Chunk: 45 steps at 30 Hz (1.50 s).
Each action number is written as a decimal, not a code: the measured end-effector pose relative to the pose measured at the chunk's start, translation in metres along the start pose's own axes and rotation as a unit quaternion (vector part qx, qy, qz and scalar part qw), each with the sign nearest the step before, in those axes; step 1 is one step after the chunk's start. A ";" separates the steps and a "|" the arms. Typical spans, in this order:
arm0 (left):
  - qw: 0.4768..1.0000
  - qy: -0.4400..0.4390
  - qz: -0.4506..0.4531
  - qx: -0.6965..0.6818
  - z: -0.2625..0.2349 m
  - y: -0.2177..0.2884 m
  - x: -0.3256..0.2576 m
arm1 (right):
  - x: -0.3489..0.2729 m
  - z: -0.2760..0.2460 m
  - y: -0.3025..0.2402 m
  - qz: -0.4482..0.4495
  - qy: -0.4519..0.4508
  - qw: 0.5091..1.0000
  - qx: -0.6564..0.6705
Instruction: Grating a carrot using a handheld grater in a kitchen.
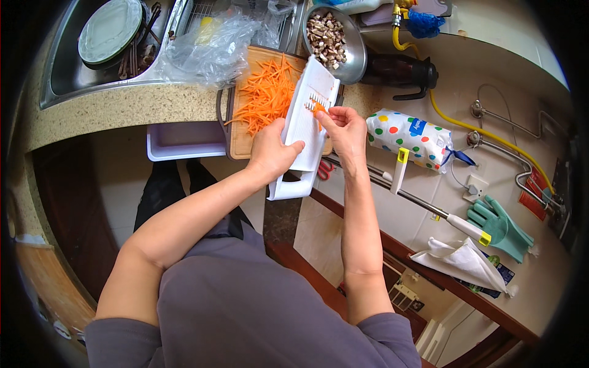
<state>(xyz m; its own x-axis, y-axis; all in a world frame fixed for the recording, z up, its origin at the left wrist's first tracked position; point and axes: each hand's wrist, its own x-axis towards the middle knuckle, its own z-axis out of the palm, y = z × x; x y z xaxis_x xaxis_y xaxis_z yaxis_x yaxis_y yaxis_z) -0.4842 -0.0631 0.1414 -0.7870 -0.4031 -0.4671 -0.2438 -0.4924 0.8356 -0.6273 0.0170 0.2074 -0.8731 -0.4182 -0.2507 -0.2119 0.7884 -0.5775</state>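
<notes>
A white handheld grater (pixel 313 147) slants across a wooden cutting board (pixel 240 145), its handle end toward me. My left hand (pixel 271 153) is closed on the grater's left edge, thumb over its face. Between the fingertips of my right hand (pixel 345 132) is a small orange piece of carrot (pixel 319 108), pressed at the grater's toothed slots. Shredded carrot (pixel 265 92) lies heaped on the board, left of the grater. Beyond the grater's far end stands a metal bowl (pixel 357 56) holding diced, brown-edged mushroom-like pieces (pixel 326 38).
At the far left, a sink (pixel 61 73) holds stacked plates (pixel 110 30) and chopsticks. Crumpled clear plastic bags (pixel 215 52) lie beside the board. To the right are a dark jug (pixel 399 72), a dotted paper pack (pixel 408 138) and green gloves (pixel 503 227).
</notes>
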 end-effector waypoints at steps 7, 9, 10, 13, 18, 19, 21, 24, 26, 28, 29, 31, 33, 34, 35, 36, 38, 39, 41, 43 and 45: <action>1.000 0.003 0.018 0.004 -0.001 0.000 -0.005 | 0.003 0.012 0.003 -0.018 -0.008 0.999 0.047; 1.000 -0.002 0.012 -0.012 -0.001 -0.001 -0.004 | 0.005 0.013 0.005 -0.020 -0.010 0.999 0.036; 1.000 -0.008 0.008 -0.028 -0.001 -0.002 -0.004 | 0.007 0.014 0.005 -0.013 -0.023 0.999 0.041; 1.000 -0.009 -0.013 -0.022 -0.002 -0.004 -0.002 | 0.008 0.016 0.006 0.002 -0.045 0.998 0.043; 0.999 -0.001 -0.019 -0.031 -0.003 0.000 -0.002 | 0.013 0.017 0.009 -0.008 -0.060 0.998 0.023; 1.000 0.001 -0.022 -0.021 -0.004 0.001 -0.002 | 0.013 0.017 0.006 -0.001 -0.067 0.998 0.018; 1.000 0.005 -0.021 -0.015 -0.005 0.001 0.000 | 0.014 0.019 0.006 0.007 -0.074 0.997 0.013; 1.000 0.005 -0.019 -0.011 -0.004 -0.002 0.004 | 0.016 0.020 0.011 -0.016 -0.070 0.997 -0.017; 1.000 0.004 -0.020 -0.011 -0.005 -0.003 0.006 | 0.015 0.021 0.006 -0.055 -0.041 0.994 -0.080; 0.998 0.006 -0.041 -0.038 -0.005 -0.003 0.006 | 0.009 0.026 -0.002 -0.129 -0.002 0.981 -0.146; 0.998 0.007 -0.041 -0.038 -0.006 -0.003 0.007 | 0.005 0.028 -0.007 -0.202 0.038 0.956 -0.210; 0.998 0.006 -0.052 -0.046 -0.008 -0.004 0.008 | -0.001 0.028 -0.013 -0.224 0.042 0.946 -0.229; 0.996 0.007 -0.056 -0.065 -0.007 -0.004 0.010 | -0.002 0.028 -0.009 -0.276 0.056 0.935 -0.216; 0.995 0.007 -0.060 -0.083 -0.007 -0.002 0.011 | -0.002 0.026 -0.006 -0.277 0.056 0.935 -0.216; 0.995 0.008 -0.059 -0.083 -0.008 -0.001 0.012 | -0.001 0.022 -0.002 -0.274 0.101 0.933 -0.209; 0.991 -0.010 -0.080 -0.107 -0.009 0.001 0.013 | 0.001 0.018 0.001 -0.271 0.145 0.930 -0.201; 0.986 -0.026 -0.100 -0.129 -0.013 -0.002 0.014 | 0.002 0.015 -0.002 -0.230 0.134 0.957 -0.118; 0.983 -0.029 -0.110 -0.146 -0.014 -0.004 0.014 | 0.003 0.015 -0.003 -0.185 0.123 0.974 -0.036; 0.979 -0.032 -0.120 -0.163 -0.016 -0.001 0.014 | 0.004 0.015 -0.004 -0.171 0.087 0.981 0.023; 0.978 -0.029 -0.121 -0.170 -0.017 0.002 0.012 | 0.003 0.015 -0.007 -0.046 -0.036 0.978 0.200; 0.982 -0.013 -0.100 -0.157 -0.015 -0.005 0.013 | 0.008 0.015 -0.002 -0.027 -0.058 0.975 0.214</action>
<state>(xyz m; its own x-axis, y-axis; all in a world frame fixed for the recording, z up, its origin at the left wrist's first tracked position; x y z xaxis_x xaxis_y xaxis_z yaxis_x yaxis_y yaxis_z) -0.4845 -0.0773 0.1267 -0.7562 -0.2572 -0.6017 -0.2106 -0.7750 0.5958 -0.6267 0.0050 0.1950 -0.8045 -0.5222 -0.2831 -0.0320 0.5141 -0.8571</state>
